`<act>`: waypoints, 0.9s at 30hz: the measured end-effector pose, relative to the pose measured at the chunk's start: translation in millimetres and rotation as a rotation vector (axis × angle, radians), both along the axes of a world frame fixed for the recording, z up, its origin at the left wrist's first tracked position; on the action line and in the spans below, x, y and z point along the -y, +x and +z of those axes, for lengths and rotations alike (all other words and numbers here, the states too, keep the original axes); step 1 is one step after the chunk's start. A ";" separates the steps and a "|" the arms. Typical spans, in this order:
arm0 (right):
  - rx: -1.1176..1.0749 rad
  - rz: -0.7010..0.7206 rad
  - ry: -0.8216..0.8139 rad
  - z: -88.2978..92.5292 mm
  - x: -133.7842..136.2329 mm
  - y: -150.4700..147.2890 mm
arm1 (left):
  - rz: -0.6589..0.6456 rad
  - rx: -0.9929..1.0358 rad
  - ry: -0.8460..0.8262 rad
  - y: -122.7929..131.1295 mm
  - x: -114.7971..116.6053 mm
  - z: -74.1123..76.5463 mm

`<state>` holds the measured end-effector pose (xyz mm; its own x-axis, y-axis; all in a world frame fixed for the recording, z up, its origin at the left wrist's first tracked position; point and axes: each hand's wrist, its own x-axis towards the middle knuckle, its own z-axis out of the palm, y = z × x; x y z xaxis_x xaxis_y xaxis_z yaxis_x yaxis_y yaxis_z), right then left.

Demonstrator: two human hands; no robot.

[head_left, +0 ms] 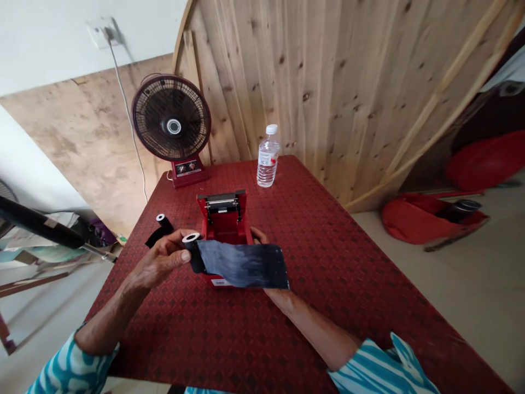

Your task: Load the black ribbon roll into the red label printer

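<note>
My left hand (166, 257) pinches a black paper roll (196, 256) with a white core, held upright at the front left of a red label printer (227, 235). A dark strip (246, 265) unwinds from the roll to the right, crossing in front of the printer. The printer's lid (222, 207) stands up, showing a roller inside it and a hollow bay below. My right hand (260, 236) grips the printer's right side; the strip covers much of this hand, leaving only some fingers in sight. A smaller black roll (164, 223) lies beyond my left hand.
A dark red patterned table (324, 262) carries everything. At its back stand a fan (173, 127) and a clear water bottle (268, 157). A wooden wall (320, 93) rises behind. On the floor to the right sits a red bag (422, 221).
</note>
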<state>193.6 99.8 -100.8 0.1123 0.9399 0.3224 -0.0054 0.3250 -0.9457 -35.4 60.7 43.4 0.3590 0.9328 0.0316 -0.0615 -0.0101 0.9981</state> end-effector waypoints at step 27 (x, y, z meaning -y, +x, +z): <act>-0.033 0.038 -0.053 26.4 8.1 2.2 | -0.209 -1.527 0.576 82.1 -72.1 15.4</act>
